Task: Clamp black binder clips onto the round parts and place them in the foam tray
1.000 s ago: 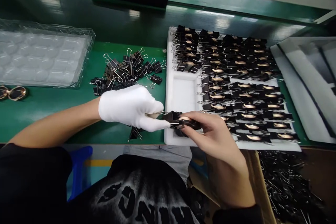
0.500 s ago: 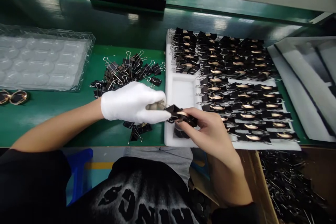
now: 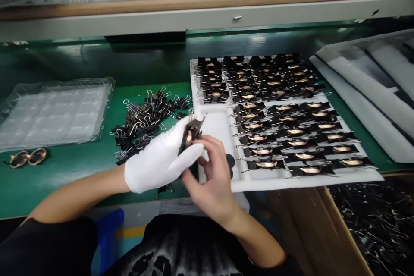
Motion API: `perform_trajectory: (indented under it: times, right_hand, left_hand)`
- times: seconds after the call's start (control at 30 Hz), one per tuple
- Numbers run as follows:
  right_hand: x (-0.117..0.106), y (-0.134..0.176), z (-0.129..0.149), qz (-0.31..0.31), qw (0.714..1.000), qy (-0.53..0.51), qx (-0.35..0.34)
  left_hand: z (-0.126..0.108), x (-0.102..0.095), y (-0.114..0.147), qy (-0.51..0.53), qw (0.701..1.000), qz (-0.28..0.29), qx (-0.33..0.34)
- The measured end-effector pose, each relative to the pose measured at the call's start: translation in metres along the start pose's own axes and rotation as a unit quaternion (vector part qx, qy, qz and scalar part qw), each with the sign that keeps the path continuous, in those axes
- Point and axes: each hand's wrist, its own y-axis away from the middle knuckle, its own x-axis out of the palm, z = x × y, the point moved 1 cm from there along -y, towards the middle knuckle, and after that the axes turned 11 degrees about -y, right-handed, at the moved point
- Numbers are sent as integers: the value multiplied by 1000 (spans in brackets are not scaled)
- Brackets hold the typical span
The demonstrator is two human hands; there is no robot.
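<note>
My left hand (image 3: pixel 161 159), in a white glove, grips a black binder clip (image 3: pixel 194 127) with a gold-coloured curved piece caught at it. The clip is tilted, one wire handle pointing up and right. Bare fingers of my right hand (image 3: pixel 211 179) are curled against the lower end of the same clip; the glove's thumb partly covers that contact. Behind my left hand lies a heap of loose binder clips (image 3: pixel 142 116) on the green table. To the right, a white foam tray (image 3: pixel 211 123) carries rows of clipped gold-edged pieces (image 3: pixel 297 131). Dark round discs (image 3: pixel 230 161) sit in its near left compartment.
On the left are a clear plastic tray (image 3: pixel 58 112) and sunglasses (image 3: pixel 27 158). White foam sheets (image 3: pixel 368 90) lean at the right. A box of binder clips (image 3: pixel 381 228) stands below the table's right edge. A shelf edge (image 3: pixel 207 19) crosses the back.
The view has tilted upward. Both hands have moved left, off the foam tray's edge. The clip has turned from lying level to pointing upward, now deeper in my gloved hand.
</note>
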Motion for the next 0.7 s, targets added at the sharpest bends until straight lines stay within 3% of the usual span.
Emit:
perform_trajectory:
  times: [0.1,0.2,0.27,0.37,0.5,0.6,0.7]
  right_hand:
    - [3,10,0,20,999,27,-41]
    - [-10,13,-2,-2,995,53,-81]
    - [-20,13,-5,17,986,102,-128]
    - [-27,12,-11,58,972,149,-172]
    - [-24,13,-16,67,970,157,-170]
    - [-23,14,-17,64,969,158,-179]
    - [-23,16,-18,70,965,162,-192]
  left_hand:
    - [2,-2,-6,6,1000,-13,-9]
    - [7,-7,-21,-54,997,47,-13]
    - [8,-12,-38,-134,987,90,6]
    - [3,-15,-72,-282,952,80,85]
    - [-11,-10,-119,-443,880,81,152]
    - [-22,-3,-142,-490,846,116,176]
    - [-28,3,-153,-506,835,120,181]
